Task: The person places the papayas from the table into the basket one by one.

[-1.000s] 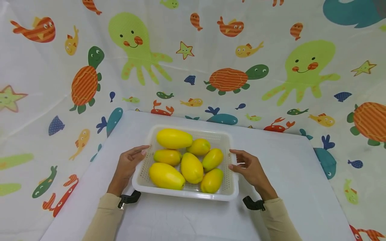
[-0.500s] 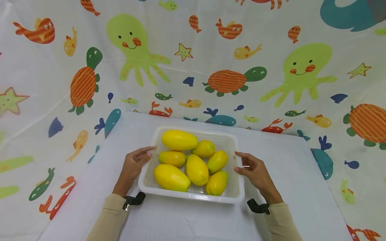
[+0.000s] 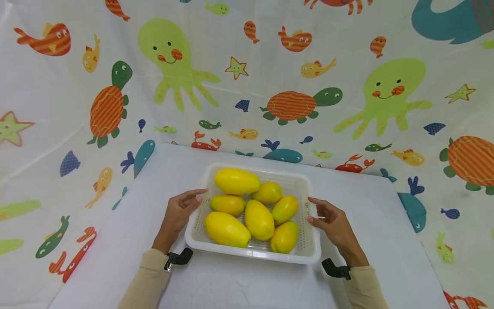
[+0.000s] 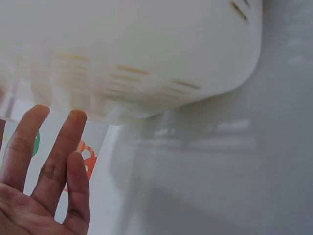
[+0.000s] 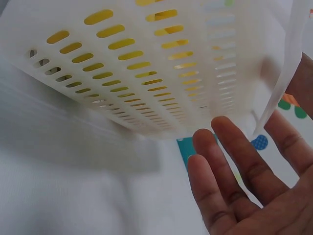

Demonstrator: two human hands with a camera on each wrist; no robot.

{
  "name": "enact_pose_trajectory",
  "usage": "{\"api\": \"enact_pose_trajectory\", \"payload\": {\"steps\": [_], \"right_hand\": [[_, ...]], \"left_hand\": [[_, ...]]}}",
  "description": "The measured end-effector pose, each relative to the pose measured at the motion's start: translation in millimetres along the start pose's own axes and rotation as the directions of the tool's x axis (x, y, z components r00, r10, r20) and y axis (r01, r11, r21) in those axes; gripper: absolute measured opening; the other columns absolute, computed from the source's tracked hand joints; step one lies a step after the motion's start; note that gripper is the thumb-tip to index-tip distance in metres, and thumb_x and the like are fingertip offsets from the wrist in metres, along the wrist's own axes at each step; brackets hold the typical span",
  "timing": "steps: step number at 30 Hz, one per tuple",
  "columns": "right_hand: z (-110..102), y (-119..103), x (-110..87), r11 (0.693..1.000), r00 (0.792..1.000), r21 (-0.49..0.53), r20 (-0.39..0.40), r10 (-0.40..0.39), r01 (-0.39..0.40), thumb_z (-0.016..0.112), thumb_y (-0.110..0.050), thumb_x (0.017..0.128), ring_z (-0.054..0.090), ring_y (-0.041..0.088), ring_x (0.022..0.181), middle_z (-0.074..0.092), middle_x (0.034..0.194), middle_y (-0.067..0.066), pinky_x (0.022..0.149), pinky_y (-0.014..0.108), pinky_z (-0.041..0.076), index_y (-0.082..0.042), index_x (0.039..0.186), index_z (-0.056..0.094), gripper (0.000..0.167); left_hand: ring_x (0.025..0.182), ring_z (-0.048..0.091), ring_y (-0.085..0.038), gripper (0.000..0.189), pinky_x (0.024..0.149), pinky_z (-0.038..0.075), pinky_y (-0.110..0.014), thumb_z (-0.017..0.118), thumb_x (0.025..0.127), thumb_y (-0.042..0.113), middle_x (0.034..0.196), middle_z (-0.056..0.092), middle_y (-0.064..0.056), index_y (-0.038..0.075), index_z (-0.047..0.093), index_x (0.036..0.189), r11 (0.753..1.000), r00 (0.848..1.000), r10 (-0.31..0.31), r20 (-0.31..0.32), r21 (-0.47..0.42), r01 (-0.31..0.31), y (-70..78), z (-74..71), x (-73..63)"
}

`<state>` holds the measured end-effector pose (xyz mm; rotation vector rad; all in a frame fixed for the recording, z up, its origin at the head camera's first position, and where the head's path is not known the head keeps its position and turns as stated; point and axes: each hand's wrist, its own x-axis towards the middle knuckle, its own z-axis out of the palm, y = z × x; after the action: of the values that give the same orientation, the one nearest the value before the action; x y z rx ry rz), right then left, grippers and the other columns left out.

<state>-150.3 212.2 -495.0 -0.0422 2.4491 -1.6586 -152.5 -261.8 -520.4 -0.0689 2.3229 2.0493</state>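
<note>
A white plastic basket with slotted walls spans the space between my two hands in the head view. Several smooth oval yellow fruits, some greenish at the ends, lie in it. My left hand grips the rim at the left short side, and my right hand pinches the opposite rim between thumb and fingers. Both wrist views look up at the basket from low down; its slotted wall and a shadow beneath it show. The other fingers of each hand extend loosely beneath the rim.
The basket is over a white-covered table. Behind and to the sides hangs a white cloth printed with sea animals. A black strap mount sits at the left wrist, another mount at the right.
Both hands have carried the basket of yellow fruits to the right and slightly toward me across the table. Their hold on its short sides looks the same.
</note>
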Motion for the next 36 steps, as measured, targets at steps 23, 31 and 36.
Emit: {"api": "enact_pose_trajectory", "payload": {"steps": [23,31,36], "right_hand": [[-24,11,-18.6,0.999,0.998,0.032,-0.050,0.038,-0.036,0.079,-0.028,0.098,0.070,0.017,0.106,0.062,0.145,0.021,0.088,0.026,0.064,-0.021,0.158,0.052,0.066],[-33,16,-27.3,0.998,0.995,0.020,-0.084,0.061,-0.059,0.079,-0.032,0.098,0.070,0.016,0.106,0.062,0.145,0.020,0.089,0.026,0.065,-0.022,0.158,0.052,0.067],[-37,19,-31.1,0.997,0.992,0.022,-0.100,0.070,-0.068,0.079,-0.032,0.098,0.071,0.016,0.106,0.063,0.144,0.018,0.089,0.027,0.065,-0.023,0.158,0.052,0.067]], "left_hand": [[0.107,0.079,-0.022,0.040,0.084,0.068,-0.034,0.070,0.104,0.037,0.134,0.075,-0.016,0.014,0.071,0.137,0.998,0.998,0.044,0.044,-0.051,-0.042,-1.3,33.0,5.9],[0.105,0.079,-0.027,0.039,0.082,0.068,-0.033,0.070,0.104,0.035,0.131,0.076,-0.018,0.014,0.072,0.136,0.997,0.996,0.062,0.063,-0.050,-0.059,-0.3,46.8,7.2],[0.102,0.079,-0.025,0.038,0.082,0.068,-0.033,0.071,0.104,0.035,0.129,0.076,-0.018,0.015,0.072,0.136,0.996,0.995,0.066,0.079,-0.067,-0.061,0.4,53.1,7.6]]}}
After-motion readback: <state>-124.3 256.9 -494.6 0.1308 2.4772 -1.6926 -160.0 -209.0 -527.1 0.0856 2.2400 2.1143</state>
